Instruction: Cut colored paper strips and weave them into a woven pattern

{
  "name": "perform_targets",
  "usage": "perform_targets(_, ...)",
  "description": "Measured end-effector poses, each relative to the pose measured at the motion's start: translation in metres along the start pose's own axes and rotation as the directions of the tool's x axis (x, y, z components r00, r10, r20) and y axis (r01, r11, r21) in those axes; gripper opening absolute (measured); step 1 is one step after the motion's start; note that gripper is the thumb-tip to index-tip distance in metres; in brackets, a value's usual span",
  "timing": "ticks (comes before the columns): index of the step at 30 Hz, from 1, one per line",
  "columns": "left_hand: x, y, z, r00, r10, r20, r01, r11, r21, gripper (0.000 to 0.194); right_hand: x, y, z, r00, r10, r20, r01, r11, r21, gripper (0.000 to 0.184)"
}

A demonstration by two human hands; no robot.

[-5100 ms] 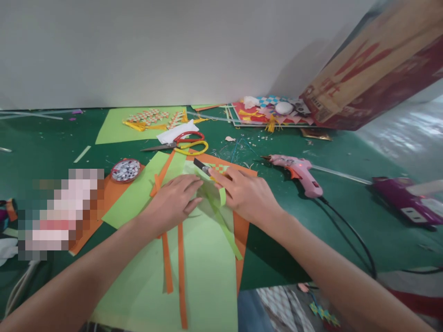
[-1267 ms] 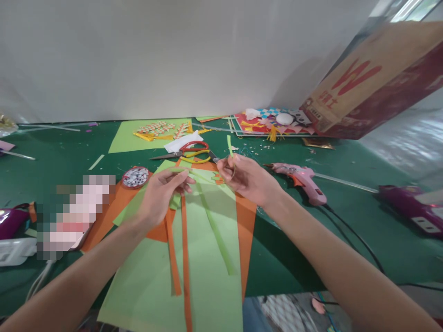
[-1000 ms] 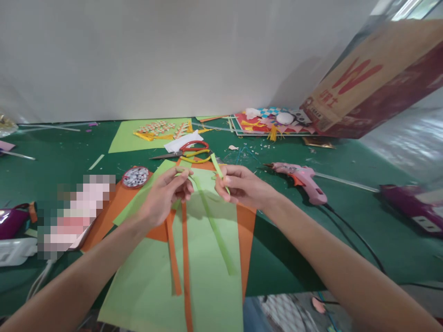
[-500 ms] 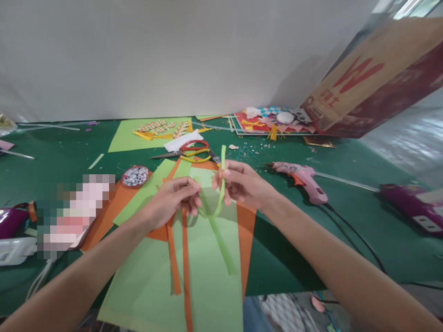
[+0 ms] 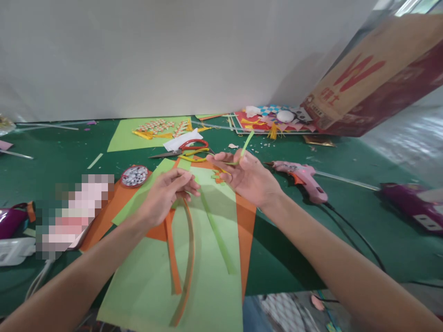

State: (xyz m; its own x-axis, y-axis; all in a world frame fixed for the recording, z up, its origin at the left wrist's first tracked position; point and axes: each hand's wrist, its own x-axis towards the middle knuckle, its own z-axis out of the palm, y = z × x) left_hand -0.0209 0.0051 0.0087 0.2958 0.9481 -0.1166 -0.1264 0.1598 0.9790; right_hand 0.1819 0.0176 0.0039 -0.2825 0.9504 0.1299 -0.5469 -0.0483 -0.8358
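Observation:
My left hand (image 5: 172,193) is closed, thumb against fingers, on an orange paper strip (image 5: 191,249) that bows down over the pale green sheet (image 5: 214,295). My right hand (image 5: 249,177) holds a light green paper strip (image 5: 247,144), whose end sticks up past the thumb. Under those fingers shows a small green, orange and yellow piece (image 5: 219,176); whether it is gripped I cannot tell. Another orange strip (image 5: 175,263) and a green strip (image 5: 218,235) lie on the sheet between my arms. Just beyond, scissors (image 5: 194,151) with red and yellow handles lie open.
A pink glue gun (image 5: 301,177) with a black cord lies to the right. A round dish of googly eyes (image 5: 134,176) and a pixelated pink object (image 5: 79,216) are on the left. Small woven pieces (image 5: 155,127) lie at the back; a paper bag (image 5: 374,83) leans at back right.
My right hand has turned and lifted a little, its fingers stretching out, and the green strip's end now leans right. The orange strip below my left hand has swung into a curve.

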Motion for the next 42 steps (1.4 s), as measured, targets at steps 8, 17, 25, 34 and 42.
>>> perform_targets(8,0.001,-0.001,0.000,0.999,-0.018,-0.049,0.018,1.000,0.013,0.036,-0.004,0.004,0.008,0.954,0.160,0.252,-0.122,0.980,-0.158,0.030)
perform_targets(17,0.001,-0.001,0.001,0.996,-0.010,-0.091,0.023,0.989,0.146,0.027,-0.005,0.005,0.011,0.834,0.404,0.376,-0.252,0.885,-0.390,0.031)
perform_targets(25,-0.003,-0.004,0.009,0.998,0.066,0.010,-0.062,0.866,0.496,0.035,-0.004,0.010,0.015,0.942,0.312,0.128,-0.205,0.832,-0.516,0.033)
perform_targets(34,-0.006,-0.007,0.006,0.985,0.162,0.056,-0.160,0.752,0.640,0.037,-0.004,0.014,0.015,0.952,0.306,-0.003,-0.239,0.737,-0.632,0.039)
perform_targets(42,-0.006,-0.008,0.006,0.982,0.168,0.086,-0.183,0.739,0.648,0.037,-0.004,0.014,0.012,0.951,0.307,-0.044,-0.264,0.728,-0.633,0.040)
